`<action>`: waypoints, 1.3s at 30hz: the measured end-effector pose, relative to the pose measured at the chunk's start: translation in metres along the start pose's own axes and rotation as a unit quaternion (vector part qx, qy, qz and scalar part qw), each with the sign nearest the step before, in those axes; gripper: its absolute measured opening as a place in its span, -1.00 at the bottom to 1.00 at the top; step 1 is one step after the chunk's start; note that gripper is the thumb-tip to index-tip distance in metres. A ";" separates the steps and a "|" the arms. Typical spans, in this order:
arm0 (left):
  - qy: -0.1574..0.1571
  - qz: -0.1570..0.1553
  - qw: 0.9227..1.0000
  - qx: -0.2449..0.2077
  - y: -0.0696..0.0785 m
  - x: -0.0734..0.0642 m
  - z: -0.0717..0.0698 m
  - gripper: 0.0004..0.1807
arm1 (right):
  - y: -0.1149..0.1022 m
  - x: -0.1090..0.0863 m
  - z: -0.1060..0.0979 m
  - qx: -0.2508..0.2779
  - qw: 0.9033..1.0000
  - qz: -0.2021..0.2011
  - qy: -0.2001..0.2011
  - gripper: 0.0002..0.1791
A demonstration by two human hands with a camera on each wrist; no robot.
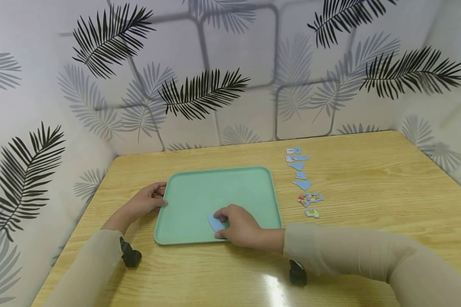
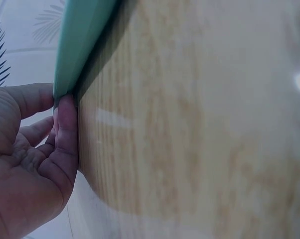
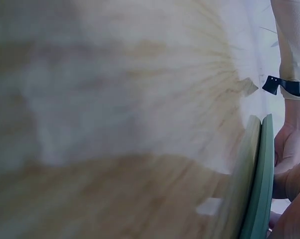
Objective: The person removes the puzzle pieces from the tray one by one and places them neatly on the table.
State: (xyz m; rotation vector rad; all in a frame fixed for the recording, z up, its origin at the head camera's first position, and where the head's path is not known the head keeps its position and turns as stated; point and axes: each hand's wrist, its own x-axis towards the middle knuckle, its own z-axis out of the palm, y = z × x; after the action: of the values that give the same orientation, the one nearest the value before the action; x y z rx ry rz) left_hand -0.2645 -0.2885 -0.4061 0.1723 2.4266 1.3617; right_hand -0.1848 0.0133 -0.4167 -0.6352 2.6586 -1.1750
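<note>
A green tray point(image 1: 238, 192) lies on the wooden table. At its left edge, my left hand point(image 1: 147, 200) grips the rim, thumb on the upper side and fingers at the edge; the left wrist view shows the hand point(image 2: 35, 154) pinching the tray's edge point(image 2: 82, 45) close to the tabletop. Over the tray's front part, my right hand point(image 1: 240, 228) holds a flat light-blue puzzle piece point(image 1: 214, 223) between thumb and fingers. Its curved left side shows; the rest is under the hand. In the right wrist view the right hand point(image 3: 294, 209) is partly visible beyond the tray rim.
Right of the tray, several flat pieces stand in a column on the table: blue ones such as a triangular piece point(image 1: 303, 185), a multicoloured piece point(image 1: 310, 198) and a small yellow-green piece point(image 1: 312, 212). A leaf-patterned wall point(image 1: 199, 51) borders the table's back.
</note>
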 end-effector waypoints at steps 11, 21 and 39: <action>0.004 -0.006 1.000 0.003 -0.002 0.003 0.001 -0.29 | -0.001 0.001 -0.006 0.018 1.000 -0.004 -0.011 -0.56; 0.002 0.000 1.000 0.009 -0.001 0.005 0.000 -0.29 | 0.006 0.002 -0.016 0.048 0.998 -0.018 -0.030 -0.59; 0.000 -0.010 1.000 0.004 -0.003 0.002 -0.001 -0.27 | 0.036 -0.006 -0.065 0.066 0.994 -0.042 -0.081 -0.58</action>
State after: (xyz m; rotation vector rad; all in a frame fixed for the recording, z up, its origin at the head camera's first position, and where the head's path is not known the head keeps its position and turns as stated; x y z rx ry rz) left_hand -0.2663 -0.2907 -0.4088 0.1507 2.4275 1.3422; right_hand -0.2119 0.0810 -0.3992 -0.7886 2.4190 -1.2505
